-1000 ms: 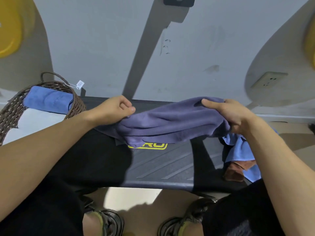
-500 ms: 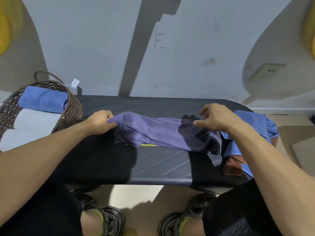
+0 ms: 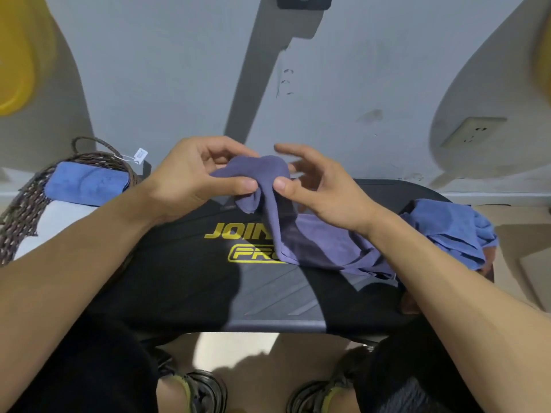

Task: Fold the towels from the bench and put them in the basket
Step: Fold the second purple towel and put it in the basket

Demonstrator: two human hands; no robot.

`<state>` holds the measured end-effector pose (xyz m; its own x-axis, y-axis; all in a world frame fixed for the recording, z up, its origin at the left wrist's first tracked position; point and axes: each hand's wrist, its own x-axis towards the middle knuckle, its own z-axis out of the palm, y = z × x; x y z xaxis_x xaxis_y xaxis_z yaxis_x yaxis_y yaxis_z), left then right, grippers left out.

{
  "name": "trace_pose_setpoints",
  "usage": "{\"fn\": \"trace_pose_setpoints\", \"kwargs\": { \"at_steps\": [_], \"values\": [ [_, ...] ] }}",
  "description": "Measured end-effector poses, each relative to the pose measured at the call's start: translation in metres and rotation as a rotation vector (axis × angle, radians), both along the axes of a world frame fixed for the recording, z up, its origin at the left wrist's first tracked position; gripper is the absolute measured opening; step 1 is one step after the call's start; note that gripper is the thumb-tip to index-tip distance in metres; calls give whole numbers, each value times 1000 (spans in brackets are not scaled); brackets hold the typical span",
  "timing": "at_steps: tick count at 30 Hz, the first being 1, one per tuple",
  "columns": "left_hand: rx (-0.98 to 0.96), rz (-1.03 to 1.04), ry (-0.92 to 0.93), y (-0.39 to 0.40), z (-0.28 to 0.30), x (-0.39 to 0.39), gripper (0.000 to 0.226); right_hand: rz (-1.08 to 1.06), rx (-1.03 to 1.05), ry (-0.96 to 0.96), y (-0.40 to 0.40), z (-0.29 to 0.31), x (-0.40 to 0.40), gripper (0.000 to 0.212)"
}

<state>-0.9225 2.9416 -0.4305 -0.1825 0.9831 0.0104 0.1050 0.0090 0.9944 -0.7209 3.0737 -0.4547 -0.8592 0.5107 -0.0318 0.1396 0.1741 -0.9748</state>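
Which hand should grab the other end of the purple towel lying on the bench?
Probably the right hand. The purple towel trails off to the right under that arm, so its loose end lies nearer. The left hand already pinches the raised end and can keep its grip.

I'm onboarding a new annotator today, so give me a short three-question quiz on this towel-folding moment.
1. True or false: both hands pinch the purple cloth towel.
2. Which lies in the brown woven wicker basket? A. folded blue towel B. yellow bowl C. shoe
3. Fill in: the crumpled light-blue towels lie on the black bench beside the person's ____ forearm.

Key: 1 true: left hand and right hand pinch its raised end. 2 A. 3 right.
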Motion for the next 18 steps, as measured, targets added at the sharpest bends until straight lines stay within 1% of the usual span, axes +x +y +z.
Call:
{"fn": "trace_pose_setpoints", "kwargs": {
  "at_steps": [2,3,4,6,7,8,9,10,11,12,14,16,18],
  "values": [
    [16,66,-136,3,-2,6,48,1,-71,-21,-6,-1,-4,28],
    [6,111,-218,6,-3,8,51,-26,-79,-26,-7,-2,-5,26],
    [-33,151,-285,8,-5,9,50,-66,-63,-27,-9,-4,-5,26],
    [-201,165,-364,9,-8,10,50,-138,-8,-18,-10,-6,-3,26],
    [-297,148,-369,8,-11,11,52,-151,16,-22,-10,-7,-2,27],
    [-369,139,-338,6,-13,12,49,-148,40,-38,-11,-8,-2,29],
    [-397,141,-284,5,-15,13,41,-136,61,-61,-12,-9,-1,31],
    [-384,158,-224,5,-15,15,32,-118,75,-84,-13,-9,0,31],
    [-355,183,-183,6,-14,17,29,-95,77,-98,-14,-9,1,30],
    [-320,202,-173,7,-14,17,31,-71,71,-105,-15,-7,1,28],
    [-270,184,-233,9,-9,17,34,-25,46,-117,-17,-4,2,35],
    [-238,182,-317,10,-4,16,25,-46,87,-167,-16,-1,3,51],
    [-208,202,-340,11,-3,16,25,-127,79,-168,-16,0,3,71]
  ]
}}
